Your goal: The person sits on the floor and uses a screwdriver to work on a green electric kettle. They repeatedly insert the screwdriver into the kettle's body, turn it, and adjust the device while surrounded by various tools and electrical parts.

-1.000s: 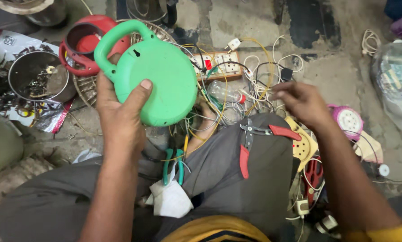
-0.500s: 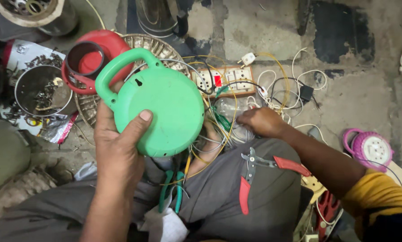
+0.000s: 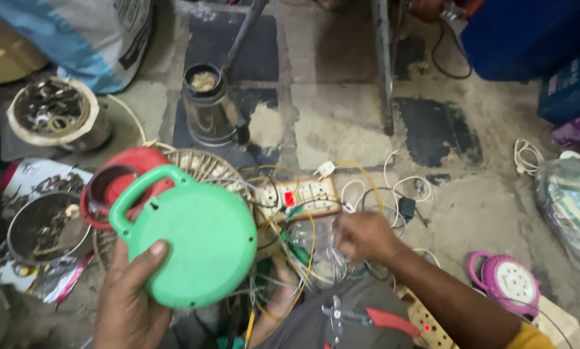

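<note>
- Head view, left hand [image 3: 132,300]: your fingers are wrapped under the green case [image 3: 190,242], thumb pressed on its flat face. The case is held up over the wire basket [image 3: 206,169], near the floor's left edge, handle pointing up-left.
- Head view, right hand [image 3: 365,236]: fingers bunched narrow in the wire tangle [image 3: 303,255], just below the socket board [image 3: 298,197]. You appear to pinch a wire, but I cannot tell which.
- Step in hand, as judged: picking one lead from the tangle. Keep the case level and steady; draw the lead slowly so loops do not snag the board or the case.
- Hazards: the board shows a red switch; treat it as live and keep fingertips off bare ends.
- Edges: red case [image 3: 119,187] touches behind the green handle; tins [image 3: 44,226] crowd the left.
- Pliers [image 3: 361,317] lie on your lap, within reach.
- Open room: bare floor [image 3: 341,123] above the board; pink case [image 3: 506,281] well apart, right.
</note>
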